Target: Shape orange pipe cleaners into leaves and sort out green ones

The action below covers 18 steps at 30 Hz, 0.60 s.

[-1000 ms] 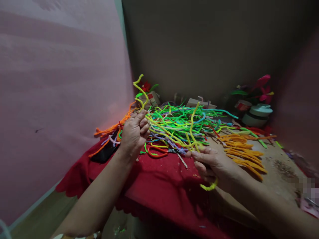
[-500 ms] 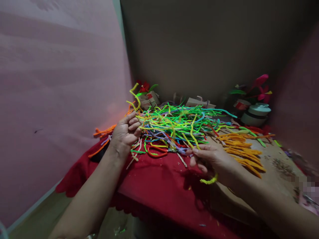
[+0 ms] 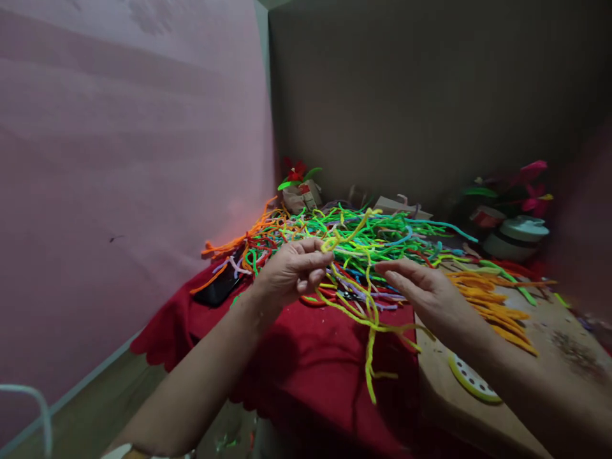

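Note:
My left hand (image 3: pixel 294 271) pinches several yellow pipe cleaners (image 3: pixel 370 347) between thumb and fingertips. A small loop shows at the pinch, and their bent ends hang down over the red cloth. To the right, my right hand (image 3: pixel 423 290) is held beside the hanging strands, its fingers stretched toward them with a slight gap from the thumb. Nothing shows in its grip. Behind both hands lies a tangled heap of green, yellow, purple and red pipe cleaners (image 3: pixel 396 223). Red-handled scissors (image 3: pixel 313 301) lie partly hidden under the strands.
Orange pipe-cleaner pieces (image 3: pixel 497 309) lie on a tan board (image 3: pixel 444 376) at right, with a yellow-rimmed disc (image 3: pixel 473 379) near the forearm. A black phone (image 3: pixel 217 287) rests on the red cloth (image 3: pixel 301 357). A lidded container (image 3: pixel 519 236) and pink flowers (image 3: pixel 535 197) stand at the back right.
My hands have come closer together. The yellow pipe cleaners, earlier spread between both hands, now hang from my left hand. My right hand has let go of its strands. The view has shifted left.

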### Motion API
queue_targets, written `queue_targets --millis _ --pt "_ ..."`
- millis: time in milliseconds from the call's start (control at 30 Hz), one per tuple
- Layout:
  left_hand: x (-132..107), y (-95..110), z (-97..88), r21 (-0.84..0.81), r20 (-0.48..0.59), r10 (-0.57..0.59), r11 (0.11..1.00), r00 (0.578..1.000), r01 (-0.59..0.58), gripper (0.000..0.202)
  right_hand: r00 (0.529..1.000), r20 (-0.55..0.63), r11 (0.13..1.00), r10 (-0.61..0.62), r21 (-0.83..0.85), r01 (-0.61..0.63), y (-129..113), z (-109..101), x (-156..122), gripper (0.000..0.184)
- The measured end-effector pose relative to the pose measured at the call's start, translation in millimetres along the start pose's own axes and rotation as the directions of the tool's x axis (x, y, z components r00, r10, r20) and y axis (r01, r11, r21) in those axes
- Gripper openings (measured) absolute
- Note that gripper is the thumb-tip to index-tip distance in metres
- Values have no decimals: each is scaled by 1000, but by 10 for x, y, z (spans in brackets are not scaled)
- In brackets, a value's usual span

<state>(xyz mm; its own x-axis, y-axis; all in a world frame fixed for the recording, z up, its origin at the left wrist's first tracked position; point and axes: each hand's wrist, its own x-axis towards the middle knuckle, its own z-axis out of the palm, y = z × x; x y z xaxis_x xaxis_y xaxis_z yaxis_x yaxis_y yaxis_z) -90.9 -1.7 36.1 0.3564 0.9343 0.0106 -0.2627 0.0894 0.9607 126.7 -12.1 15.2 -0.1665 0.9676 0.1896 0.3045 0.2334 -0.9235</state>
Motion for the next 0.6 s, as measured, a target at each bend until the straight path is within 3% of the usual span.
queue_targets --millis 167,267,367,500,600 --pt "35 -163 214 -42 55 -36 998 998 38 21 969 241 973 -47 229 -10 -277 177 -66 17" --pt "99 -222 237 -49 78 -33 998 996 37 27 989 138 974 -42 224 10 -299 239 -52 16" --pt "205 -244 138 -27 45 -36 999 998 37 28 999 34 967 -27 253 17 -258 184 -33 18" --pt "387 -325 -104 112 -134 6 994 991 9 19 999 36 933 -15 361 1 -225 75 -28 19" --pt "485 -419 -257 211 -179 14 977 984 24 17 999 47 908 -23 419 1 -224 45 -26 19"
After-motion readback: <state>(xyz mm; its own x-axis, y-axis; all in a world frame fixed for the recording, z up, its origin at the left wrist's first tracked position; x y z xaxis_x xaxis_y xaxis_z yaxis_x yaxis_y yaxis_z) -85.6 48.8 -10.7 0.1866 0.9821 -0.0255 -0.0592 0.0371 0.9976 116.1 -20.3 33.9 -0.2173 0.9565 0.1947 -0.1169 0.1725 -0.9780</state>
